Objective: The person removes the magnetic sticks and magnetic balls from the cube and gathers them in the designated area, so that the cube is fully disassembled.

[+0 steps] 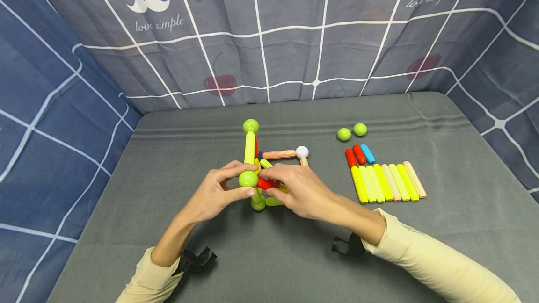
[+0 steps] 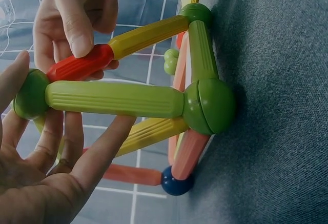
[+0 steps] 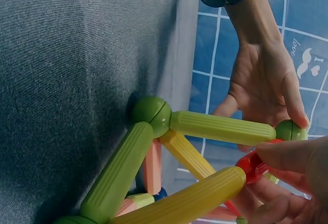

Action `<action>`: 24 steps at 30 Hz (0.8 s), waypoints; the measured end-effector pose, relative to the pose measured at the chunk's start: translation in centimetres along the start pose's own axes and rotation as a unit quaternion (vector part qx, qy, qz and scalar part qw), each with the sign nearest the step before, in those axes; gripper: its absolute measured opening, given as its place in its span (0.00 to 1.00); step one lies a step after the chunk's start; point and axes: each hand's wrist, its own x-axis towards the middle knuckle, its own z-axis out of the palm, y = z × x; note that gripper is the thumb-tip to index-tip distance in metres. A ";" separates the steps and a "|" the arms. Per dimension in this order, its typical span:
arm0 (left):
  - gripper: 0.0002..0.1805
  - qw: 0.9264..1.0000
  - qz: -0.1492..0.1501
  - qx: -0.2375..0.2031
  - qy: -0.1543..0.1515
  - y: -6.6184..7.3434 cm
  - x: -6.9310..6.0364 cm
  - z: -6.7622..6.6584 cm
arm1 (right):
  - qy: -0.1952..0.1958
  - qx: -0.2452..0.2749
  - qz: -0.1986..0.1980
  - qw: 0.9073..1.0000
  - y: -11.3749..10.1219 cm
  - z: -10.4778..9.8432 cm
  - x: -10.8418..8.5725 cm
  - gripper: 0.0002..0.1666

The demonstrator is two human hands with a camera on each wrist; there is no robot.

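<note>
My left hand holds a green ball at a top corner of a frame built from rods and balls. My right hand pinches a short red rod beside that ball. In the left wrist view the red rod meets a yellow rod, which slopes down to a lower green ball. A light green rod runs from the held ball down to another green ball on the table. A blue ball joins pink rods lower in the frame. Both hands partly hide the structure in the head view.
Right of the frame lies a row of several yellow and wood-toned rods. Short red rods and a short blue rod lie behind them, with two green balls farther back. A white ball marks the frame's far corner.
</note>
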 end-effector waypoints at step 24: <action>0.21 1.000 0.002 -0.012 0.012 0.1 -0.1 0.1 | -0.010 -0.012 -0.015 1.000 0.1 -0.6 0.2 0.18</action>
